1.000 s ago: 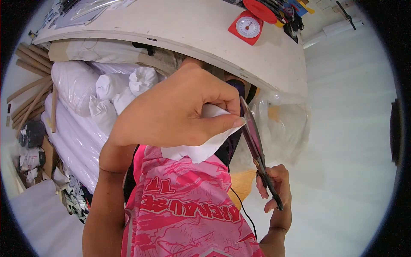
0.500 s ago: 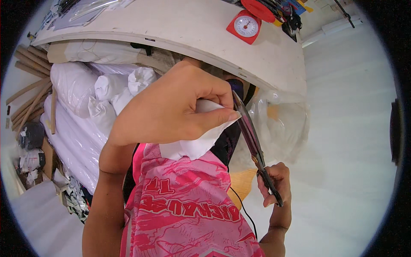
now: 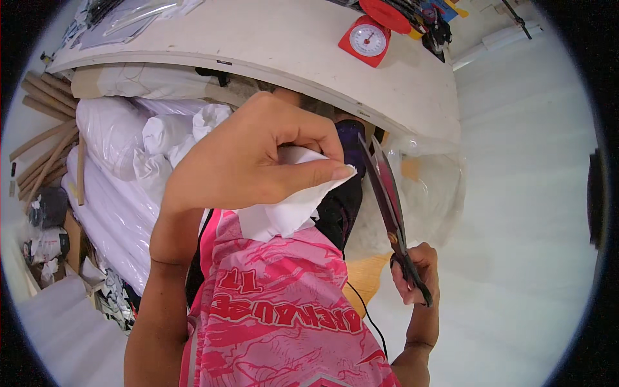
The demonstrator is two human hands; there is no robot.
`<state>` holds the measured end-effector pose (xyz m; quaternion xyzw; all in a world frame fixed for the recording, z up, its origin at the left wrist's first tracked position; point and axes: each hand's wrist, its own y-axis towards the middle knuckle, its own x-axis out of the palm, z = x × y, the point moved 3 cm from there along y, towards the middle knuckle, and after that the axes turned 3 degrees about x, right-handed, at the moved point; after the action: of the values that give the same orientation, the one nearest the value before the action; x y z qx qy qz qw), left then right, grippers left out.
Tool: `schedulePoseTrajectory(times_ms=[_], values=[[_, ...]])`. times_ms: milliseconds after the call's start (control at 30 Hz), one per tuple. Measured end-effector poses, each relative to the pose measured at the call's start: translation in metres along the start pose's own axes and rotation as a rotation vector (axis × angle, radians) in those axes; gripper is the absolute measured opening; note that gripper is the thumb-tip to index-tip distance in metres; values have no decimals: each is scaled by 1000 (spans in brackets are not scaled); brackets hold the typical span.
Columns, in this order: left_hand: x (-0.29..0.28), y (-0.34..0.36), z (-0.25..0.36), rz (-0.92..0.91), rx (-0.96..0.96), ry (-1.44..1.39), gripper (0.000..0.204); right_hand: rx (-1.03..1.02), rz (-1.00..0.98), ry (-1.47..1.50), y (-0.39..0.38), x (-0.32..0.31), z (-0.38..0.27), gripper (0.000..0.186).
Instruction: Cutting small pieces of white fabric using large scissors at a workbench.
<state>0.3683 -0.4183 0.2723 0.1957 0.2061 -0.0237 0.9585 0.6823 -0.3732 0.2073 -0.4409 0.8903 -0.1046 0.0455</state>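
Observation:
My left hand (image 3: 258,155) pinches the upper edge of a piece of white cloth (image 3: 284,216) between thumb and fingers. The cloth hangs below the hand, over my pink patterned shirt (image 3: 277,303), and part of it is hidden behind the palm. To the right, my right hand (image 3: 419,274) grips the handles of a pair of large dark scissors (image 3: 389,200). Their blades point up and away, parted slightly at the tips. A small gap lies between the blades and the pinched corner of the cloth.
Beyond my hands runs a long white table (image 3: 271,39) with a red dial scale (image 3: 366,41) on it. Plastic-wrapped white rolls (image 3: 113,206) lie at left, beside brown cardboard tubes (image 3: 48,155). Clear plastic sheeting (image 3: 425,193) hangs below the table's right end.
The scissors have moved slightly right, away from the cloth, and their blades have parted. My left hand has shifted a little left, still pinching the cloth.

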Motion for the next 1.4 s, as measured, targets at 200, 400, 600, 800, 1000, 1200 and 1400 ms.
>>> schedulePoseTrajectory(times_ms=[200,400,600,800,1000,1200,1400], values=[[1,4,-1,21,30,-107,8,36,-94,90,-1,4,-3,59],[2,6,-4,11,29,-122,6,48,-143,154,-2,2,1,59],[4,5,-4,12,34,-116,9,-4,-103,137,-4,3,3,56],[4,5,-4,8,46,-82,10,1,-88,126,-2,5,1,54],[1,6,-5,-1,15,-113,9,102,-90,-66,-2,1,-2,50],[3,5,-12,14,-69,-219,6,80,7,12,4,2,1,49],[36,25,3,130,117,-134,12,-232,235,187,50,26,-41,39]])
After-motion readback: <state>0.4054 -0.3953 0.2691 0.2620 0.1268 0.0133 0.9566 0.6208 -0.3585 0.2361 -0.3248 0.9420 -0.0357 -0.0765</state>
